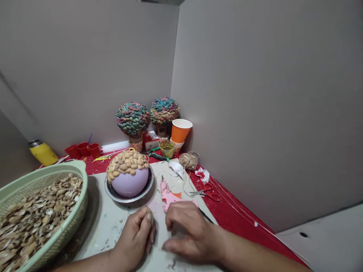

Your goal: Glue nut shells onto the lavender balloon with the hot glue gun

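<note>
A purple balloon (130,184), its top covered in peanut shells (127,163), rests in a metal bowl (124,199). My left hand (136,236) is closed just in front of the bowl; whatever it may hold is hidden. To its right, my right hand (194,232) is curled with thumb and fingers apart, nothing visible between them. A pink glue gun (169,197) lies just beyond my right hand. At the left stands a green basket (82,189) full of shell halves (42,215).
Red-handled scissors (211,194), twine (188,161) and crumpled paper (202,174) lie at the right. Two colourful shell-covered balls on stands (133,119), an orange cup (180,132), red cups (82,147) and a yellow bottle (44,153) stand near the back walls.
</note>
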Action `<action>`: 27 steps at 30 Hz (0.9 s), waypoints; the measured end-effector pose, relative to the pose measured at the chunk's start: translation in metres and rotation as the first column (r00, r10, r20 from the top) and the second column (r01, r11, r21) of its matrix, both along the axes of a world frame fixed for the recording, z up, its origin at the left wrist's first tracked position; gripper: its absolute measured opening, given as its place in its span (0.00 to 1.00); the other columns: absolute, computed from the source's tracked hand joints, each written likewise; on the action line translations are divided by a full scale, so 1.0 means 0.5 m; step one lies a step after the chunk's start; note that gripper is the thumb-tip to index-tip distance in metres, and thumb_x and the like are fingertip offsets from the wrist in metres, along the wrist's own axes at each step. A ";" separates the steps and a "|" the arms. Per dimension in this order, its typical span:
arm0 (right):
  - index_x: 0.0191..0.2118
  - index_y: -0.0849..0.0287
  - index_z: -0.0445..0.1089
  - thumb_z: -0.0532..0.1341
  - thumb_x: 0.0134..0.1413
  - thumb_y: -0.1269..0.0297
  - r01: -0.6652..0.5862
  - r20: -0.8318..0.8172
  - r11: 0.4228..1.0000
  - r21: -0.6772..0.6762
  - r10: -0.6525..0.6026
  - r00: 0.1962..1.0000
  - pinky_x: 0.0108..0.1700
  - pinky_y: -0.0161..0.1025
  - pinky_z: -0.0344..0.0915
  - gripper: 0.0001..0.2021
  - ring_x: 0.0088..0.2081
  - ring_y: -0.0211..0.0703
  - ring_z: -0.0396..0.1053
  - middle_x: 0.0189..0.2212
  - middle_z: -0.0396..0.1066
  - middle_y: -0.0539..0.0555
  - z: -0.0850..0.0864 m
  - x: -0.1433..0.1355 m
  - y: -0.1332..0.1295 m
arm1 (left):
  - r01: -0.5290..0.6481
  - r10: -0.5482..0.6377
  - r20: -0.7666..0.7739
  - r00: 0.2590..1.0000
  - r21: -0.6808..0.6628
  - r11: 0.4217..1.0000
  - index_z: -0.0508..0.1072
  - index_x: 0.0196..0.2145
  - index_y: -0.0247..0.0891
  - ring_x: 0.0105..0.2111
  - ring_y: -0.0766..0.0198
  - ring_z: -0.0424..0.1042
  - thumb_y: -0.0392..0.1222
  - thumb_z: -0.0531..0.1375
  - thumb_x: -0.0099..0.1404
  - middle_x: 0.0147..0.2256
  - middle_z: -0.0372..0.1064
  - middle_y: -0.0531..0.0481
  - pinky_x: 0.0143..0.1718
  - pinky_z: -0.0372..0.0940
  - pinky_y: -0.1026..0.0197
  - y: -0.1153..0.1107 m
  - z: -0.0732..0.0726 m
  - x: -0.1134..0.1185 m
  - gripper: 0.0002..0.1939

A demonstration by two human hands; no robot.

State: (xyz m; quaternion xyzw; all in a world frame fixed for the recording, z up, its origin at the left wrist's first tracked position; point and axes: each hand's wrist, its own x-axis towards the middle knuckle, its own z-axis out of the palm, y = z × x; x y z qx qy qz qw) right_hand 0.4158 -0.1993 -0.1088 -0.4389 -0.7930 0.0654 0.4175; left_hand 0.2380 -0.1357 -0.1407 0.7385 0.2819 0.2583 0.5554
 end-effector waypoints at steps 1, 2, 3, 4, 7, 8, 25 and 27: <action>0.30 0.57 0.63 0.51 0.64 0.46 0.043 0.018 0.999 0.004 -0.043 0.999 0.31 0.36 0.57 0.20 0.25 0.39 0.63 0.23 0.66 0.50 0.006 0.008 0.004 | 0.013 -0.013 0.000 1.000 0.090 0.996 0.53 0.23 0.41 0.15 0.71 0.50 0.48 0.43 0.73 0.16 0.49 0.61 0.19 0.49 0.66 0.002 0.000 -0.004 0.20; 0.30 0.57 0.63 0.52 0.65 0.49 0.103 0.041 0.995 -0.016 -0.102 0.994 0.31 0.36 0.56 0.18 0.26 0.39 0.63 0.23 0.66 0.50 0.013 0.017 0.008 | 0.029 -0.031 0.007 0.999 0.175 0.984 0.52 0.22 0.41 0.17 0.70 0.50 0.47 0.44 0.72 0.17 0.48 0.60 0.20 0.50 0.66 0.003 -0.001 -0.008 0.20; 0.31 0.58 0.63 0.53 0.65 0.53 0.173 0.075 0.983 -0.055 -0.169 0.983 0.31 0.36 0.56 0.16 0.27 0.40 0.63 0.25 0.66 0.51 0.020 0.028 0.013 | 0.046 -0.052 0.019 0.998 0.240 0.970 0.51 0.21 0.41 0.18 0.70 0.51 0.46 0.46 0.71 0.18 0.47 0.59 0.22 0.50 0.65 0.004 -0.001 -0.013 0.20; 0.32 0.58 0.63 0.55 0.64 0.55 0.242 0.123 0.965 -0.100 -0.230 0.965 0.32 0.36 0.56 0.13 0.29 0.41 0.64 0.26 0.67 0.51 0.026 0.038 0.017 | 0.064 -0.076 0.033 0.997 0.279 0.958 0.52 0.21 0.41 0.20 0.69 0.52 0.45 0.48 0.70 0.19 0.49 0.58 0.24 0.51 0.65 0.004 -0.002 -0.017 0.19; 0.36 0.58 0.65 0.60 0.59 0.58 0.388 0.329 0.888 -0.247 -0.300 0.896 0.37 0.38 0.59 0.09 0.36 0.46 0.65 0.34 0.68 0.55 0.038 0.061 0.019 | 0.089 -0.124 0.062 0.990 0.407 0.909 0.60 0.26 0.40 0.23 0.67 0.58 0.39 0.50 0.68 0.22 0.57 0.55 0.27 0.55 0.64 0.002 -0.007 -0.025 0.11; 0.37 0.58 0.66 0.61 0.58 0.58 0.417 0.398 0.864 -0.281 -0.291 0.870 0.39 0.40 0.60 0.09 0.38 0.48 0.65 0.36 0.68 0.56 0.039 0.066 0.018 | 0.087 -0.137 0.073 0.988 0.468 0.879 0.62 0.30 0.40 0.24 0.66 0.61 0.36 0.50 0.67 0.24 0.61 0.53 0.28 0.57 0.64 0.002 -0.009 -0.025 0.07; 0.50 0.57 0.68 0.55 0.62 0.56 0.312 0.299 0.821 -0.479 -0.181 0.937 0.47 0.43 0.64 0.15 0.44 0.50 0.69 0.44 0.70 0.59 -0.020 0.094 -0.001 | 0.100 -0.236 0.074 0.969 0.755 0.648 0.65 0.41 0.41 0.26 0.64 0.72 0.38 0.58 0.60 0.28 0.74 0.49 0.25 0.63 0.67 0.032 -0.045 -0.008 0.10; 0.49 0.56 0.69 0.56 0.61 0.54 0.272 0.159 0.820 -0.504 -0.221 0.962 0.49 0.43 0.64 0.16 0.47 0.51 0.68 0.46 0.71 0.59 -0.015 0.103 -0.015 | 0.100 -0.228 0.072 0.971 0.743 0.661 0.66 0.40 0.40 0.26 0.64 0.72 0.37 0.58 0.60 0.28 0.74 0.48 0.26 0.63 0.67 0.031 -0.045 -0.010 0.09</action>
